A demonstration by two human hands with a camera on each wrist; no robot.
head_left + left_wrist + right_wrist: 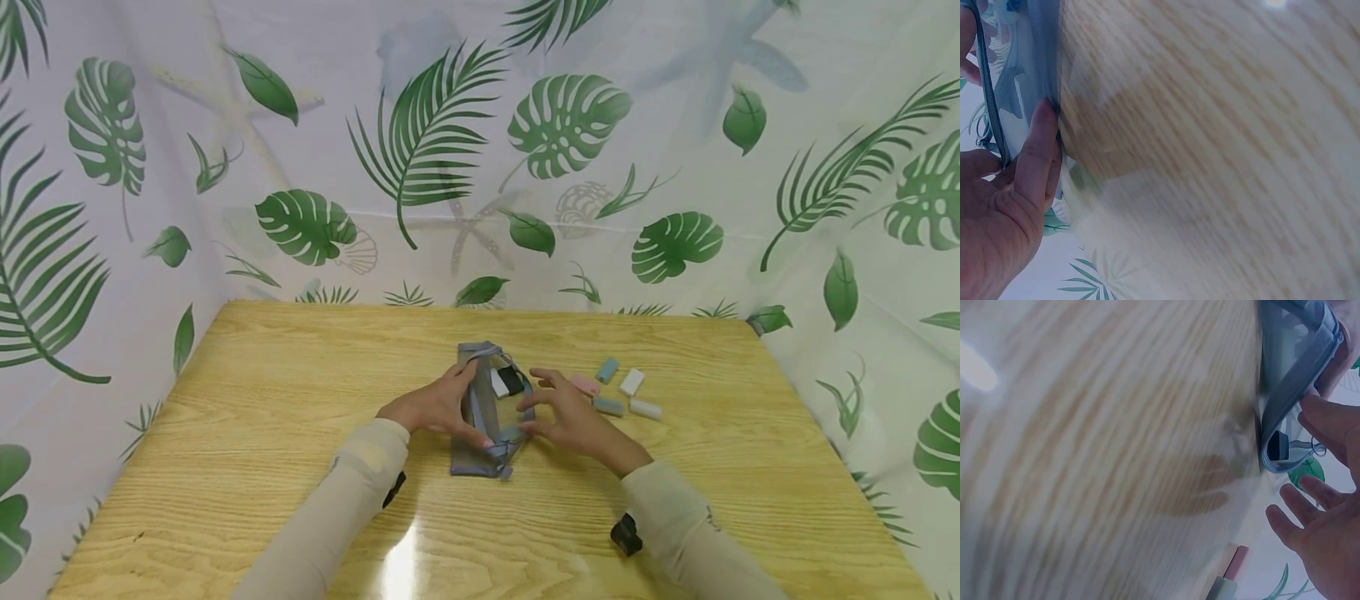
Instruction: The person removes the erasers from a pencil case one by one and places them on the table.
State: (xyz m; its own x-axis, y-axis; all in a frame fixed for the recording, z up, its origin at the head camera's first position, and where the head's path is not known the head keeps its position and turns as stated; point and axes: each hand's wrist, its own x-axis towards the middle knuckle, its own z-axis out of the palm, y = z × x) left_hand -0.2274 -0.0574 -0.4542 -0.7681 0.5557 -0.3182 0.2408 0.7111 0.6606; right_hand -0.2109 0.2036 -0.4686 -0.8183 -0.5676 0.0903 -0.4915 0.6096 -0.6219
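Observation:
A grey-blue mesh zipper pouch point(476, 458) lies on the table with its mouth spread wide. Through the opening show a white block point(499, 384) and a black block point(511, 381), both eraser-like. On the pouch's left side, my left hand point(435, 408) holds the edge, thumb toward the near end and fingers toward the far end. My right hand point(573, 419) is at the right rim. In the right wrist view, its thumb and a finger touch the rim point(1291, 406), while the other fingers point(1300, 506) stretch out apart from it.
Right of the right hand lie several small eraser-like blocks: a pink one point(585, 384), a blue one point(607, 370), a white one point(632, 382), a grey-blue one point(608, 406) and another white one point(645, 408). A leaf-print cloth point(465, 250) hangs behind the wooden table point(300, 375).

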